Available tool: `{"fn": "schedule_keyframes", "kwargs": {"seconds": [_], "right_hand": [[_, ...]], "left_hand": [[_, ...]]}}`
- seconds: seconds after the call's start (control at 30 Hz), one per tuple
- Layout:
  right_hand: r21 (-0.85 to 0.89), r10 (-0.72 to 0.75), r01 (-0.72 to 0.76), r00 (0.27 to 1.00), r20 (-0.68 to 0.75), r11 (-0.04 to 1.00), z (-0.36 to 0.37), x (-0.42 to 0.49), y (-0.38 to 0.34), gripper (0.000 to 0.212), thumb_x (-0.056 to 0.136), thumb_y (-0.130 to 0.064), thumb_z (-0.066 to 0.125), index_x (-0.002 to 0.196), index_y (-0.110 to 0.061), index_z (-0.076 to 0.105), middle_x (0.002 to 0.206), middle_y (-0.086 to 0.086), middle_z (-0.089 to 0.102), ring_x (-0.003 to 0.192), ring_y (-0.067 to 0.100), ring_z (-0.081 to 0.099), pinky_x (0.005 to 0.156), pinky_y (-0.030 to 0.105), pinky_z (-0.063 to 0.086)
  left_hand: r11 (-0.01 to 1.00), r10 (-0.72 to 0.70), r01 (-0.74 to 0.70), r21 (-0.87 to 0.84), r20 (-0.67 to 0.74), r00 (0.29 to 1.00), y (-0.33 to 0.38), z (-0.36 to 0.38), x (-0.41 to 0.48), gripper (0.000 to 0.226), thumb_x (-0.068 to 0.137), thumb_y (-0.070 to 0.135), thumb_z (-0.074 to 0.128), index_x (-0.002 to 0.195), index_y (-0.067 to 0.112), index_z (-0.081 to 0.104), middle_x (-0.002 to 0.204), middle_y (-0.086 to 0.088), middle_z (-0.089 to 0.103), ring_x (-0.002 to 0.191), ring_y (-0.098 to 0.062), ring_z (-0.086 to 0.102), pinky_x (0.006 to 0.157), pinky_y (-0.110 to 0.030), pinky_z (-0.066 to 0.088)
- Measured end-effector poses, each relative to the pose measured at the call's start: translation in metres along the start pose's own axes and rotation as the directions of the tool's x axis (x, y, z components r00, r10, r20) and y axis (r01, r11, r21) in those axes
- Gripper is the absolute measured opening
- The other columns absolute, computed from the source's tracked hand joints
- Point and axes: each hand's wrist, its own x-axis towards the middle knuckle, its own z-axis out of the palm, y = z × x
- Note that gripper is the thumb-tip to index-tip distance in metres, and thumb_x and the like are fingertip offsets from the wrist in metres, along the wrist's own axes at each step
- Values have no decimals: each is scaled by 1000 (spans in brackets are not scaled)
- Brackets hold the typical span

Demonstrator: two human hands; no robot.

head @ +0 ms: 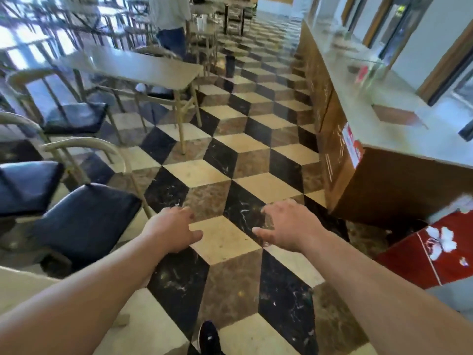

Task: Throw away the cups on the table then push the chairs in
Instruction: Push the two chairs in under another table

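Both my arms reach forward over the patterned tile floor. My left hand (174, 230) and my right hand (286, 226) hang empty with fingers loosely apart, palms down. To my left stand pulled-out wooden chairs with dark blue cushions: the nearest chair (87, 221), a second chair (23, 185) behind it and a third chair (74, 116) further back. Beyond them is a beige table (133, 67) with a bare top. No cups are visible in this blurred view.
A long brown counter (384, 134) with a pale top runs along the right. A red box with white flowers (440, 249) sits at its near end. A person (171, 29) stands far back by more tables. A dark cylindrical bin (229, 65) stands in the aisle.
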Motion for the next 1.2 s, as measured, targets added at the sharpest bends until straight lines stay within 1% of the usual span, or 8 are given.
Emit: {"fn": "schedule_keyframes", "kwargs": {"seconds": [0.13,0.3,0.43,0.6,0.73,0.9,1.1,1.2], "right_hand": [[52,-41,39,998,46,998,-37,99,-1,78,91,-84,47,147,-30,51,144,-1,63,126,24,61,93,43,53],[30,-106,106,994,12,994,-85,210,-7,77,94,-83,47,148,-29,53,148,-2,61,133,24,56,101,46,54],[-39,-198,198,980,11,979,-105,293,-19,71,96,-81,45,139,-26,59,136,-1,65,125,23,58,99,43,54],[32,-334,335,942,-20,942,-110,414,-37,71,94,-79,53,144,-29,56,141,-2,64,128,22,59,98,42,54],[34,-464,464,886,9,885,-104,525,-51,72,89,-85,47,136,-33,63,135,-5,68,122,20,63,93,41,57],[17,-589,589,806,63,808,-119,649,-74,74,87,-87,49,140,-36,58,134,-6,68,122,20,64,89,43,59],[-113,-712,714,699,59,691,-142,763,-135,72,90,-87,43,135,-34,61,130,-3,67,122,24,60,95,45,54],[-134,-765,772,635,106,622,-140,802,-181,72,91,-87,38,133,-34,63,129,-3,68,127,26,58,112,52,43]], "left_hand": [[995,-67,67,-69,10,998,-30,-35,74,65,90,69,64,142,31,55,131,2,66,114,-23,64,83,-37,55],[971,-185,175,-164,-50,981,-76,-82,147,58,87,70,67,132,34,57,111,7,66,95,-19,64,77,-41,59],[947,-269,243,-211,-104,958,-111,-105,192,63,85,73,70,136,38,57,112,12,66,89,-10,63,62,-28,52],[894,-404,358,-269,-139,904,-155,-123,252,60,87,65,75,136,35,58,127,5,69,107,-16,68,75,-30,56],[834,-519,475,-282,-107,848,-185,-137,304,62,91,61,73,142,30,57,133,1,67,116,-20,65,86,-36,53],[728,-638,583,-361,-46,769,-214,-163,356,58,91,64,72,137,33,59,129,5,66,105,-15,65,83,-34,56],[566,-772,673,-476,-20,636,-243,-180,404,62,91,63,73,142,32,56,134,7,65,109,-11,64,74,-26,52],[500,-810,694,-518,4,587,-268,-181,425,60,91,62,74,141,32,59,133,9,67,105,-7,64,66,-19,46]]}}
